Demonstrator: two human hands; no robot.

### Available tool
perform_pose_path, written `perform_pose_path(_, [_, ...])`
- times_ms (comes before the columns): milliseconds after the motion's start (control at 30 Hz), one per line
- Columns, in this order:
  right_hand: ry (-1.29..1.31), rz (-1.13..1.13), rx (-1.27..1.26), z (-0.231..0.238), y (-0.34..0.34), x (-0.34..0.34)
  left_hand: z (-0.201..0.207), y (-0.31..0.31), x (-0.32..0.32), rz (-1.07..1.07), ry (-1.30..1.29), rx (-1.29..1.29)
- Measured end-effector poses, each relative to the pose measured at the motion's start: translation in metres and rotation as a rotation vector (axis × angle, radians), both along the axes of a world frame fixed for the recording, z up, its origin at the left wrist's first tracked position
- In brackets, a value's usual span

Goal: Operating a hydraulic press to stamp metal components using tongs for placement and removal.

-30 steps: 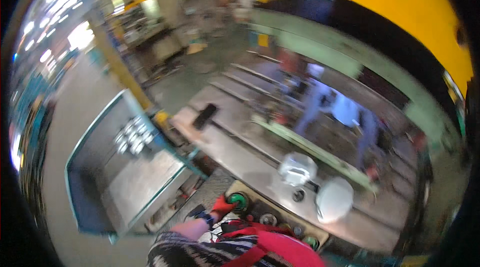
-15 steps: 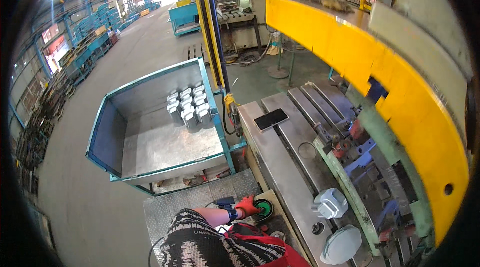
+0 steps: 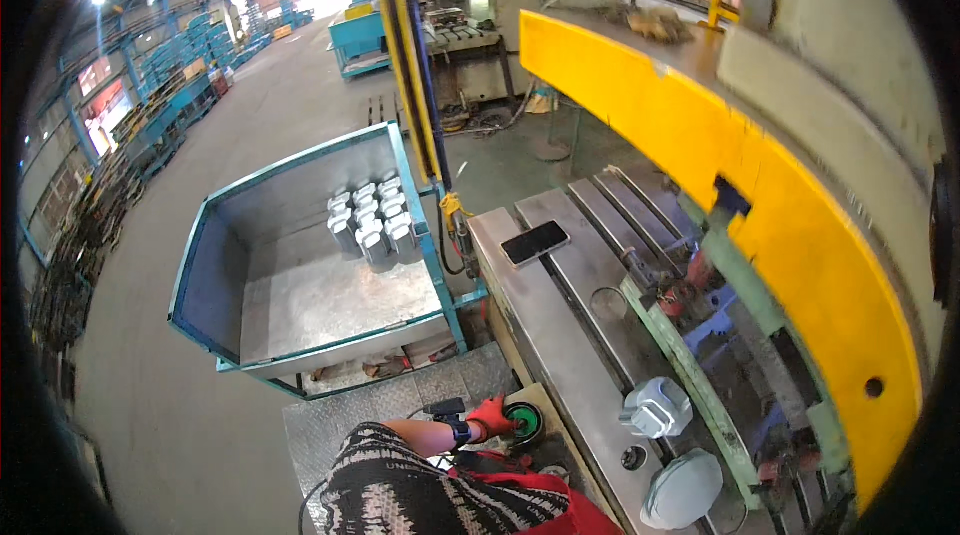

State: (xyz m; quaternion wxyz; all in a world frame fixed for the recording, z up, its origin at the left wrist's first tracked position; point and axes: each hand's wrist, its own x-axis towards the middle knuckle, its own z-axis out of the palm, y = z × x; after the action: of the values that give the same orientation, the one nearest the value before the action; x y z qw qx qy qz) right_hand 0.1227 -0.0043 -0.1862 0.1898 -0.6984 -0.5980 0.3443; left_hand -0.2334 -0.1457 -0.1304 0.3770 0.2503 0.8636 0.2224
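My left hand (image 3: pixel 491 417), in a red glove, reaches to a round black container (image 3: pixel 538 424) with a green inside (image 3: pixel 522 421). Its fingers look closed at the container's near-left rim; whatever they hold is too small to make out. A watch (image 3: pixel 461 432) sits on that wrist, below a black patterned sleeve (image 3: pixel 395 480). My right hand is out of sight. To the right on the slotted metal press bed (image 3: pixel 560 295) stands a silvery formed metal part (image 3: pixel 658 407). Nearer lies a pale, rounded piece (image 3: pixel 683 491).
A phone (image 3: pixel 535 242) lies on the press bed. The curved yellow press beam (image 3: pixel 720 175) hangs over the right side. At left, a teal-framed metal bin (image 3: pixel 300 280) holds several silvery parts (image 3: pixel 370 220). A yellow-black post (image 3: pixel 405 65) rises behind the bin.
The view has shifted slightly. My left hand stays at the black container, with only a small change of its position against the green inside.
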Motion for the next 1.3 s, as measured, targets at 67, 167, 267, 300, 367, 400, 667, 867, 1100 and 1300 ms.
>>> perform_pose_path(67, [0.014,-0.053,0.001,-0.004,-0.011,0.017,0.002,0.005,-0.009,-0.104,-0.001,-0.048])
perform_pose_path(167, [0.063,-0.112,0.003,-0.008,-0.032,0.042,-0.012,0.016,-0.066,-0.630,-0.082,-0.296])
perform_pose_path(267, [0.105,-0.259,-0.014,-0.018,-0.070,0.068,0.099,0.072,-0.099,-0.888,0.367,-0.392])
perform_pose_path(300, [0.123,-0.297,-0.022,-0.021,-0.082,0.077,0.134,0.094,-0.099,-0.838,0.488,-0.300])
perform_pose_path(367, [0.144,-0.385,-0.043,-0.024,-0.105,0.090,0.196,0.135,-0.086,-0.755,0.659,0.091])
perform_pose_path(400, [0.158,-0.417,-0.056,-0.025,-0.115,0.096,0.202,0.156,-0.083,-0.731,0.750,0.420])
perform_pose_path(667, [0.038,-0.627,-0.231,-0.102,-0.187,0.155,0.266,0.360,0.074,-0.991,0.837,1.197])
perform_pose_path(867, [0.528,-0.636,0.111,-0.033,-0.175,0.104,0.248,0.460,0.123,-1.157,0.714,0.561])
perform_pose_path(1100, [0.630,-0.681,0.119,-0.144,-0.204,0.147,0.196,0.508,0.122,-1.035,1.140,1.006])
perform_pose_path(1300, [-0.576,0.190,0.367,-0.097,-0.210,0.167,0.280,0.415,0.117,-1.196,1.005,0.898])
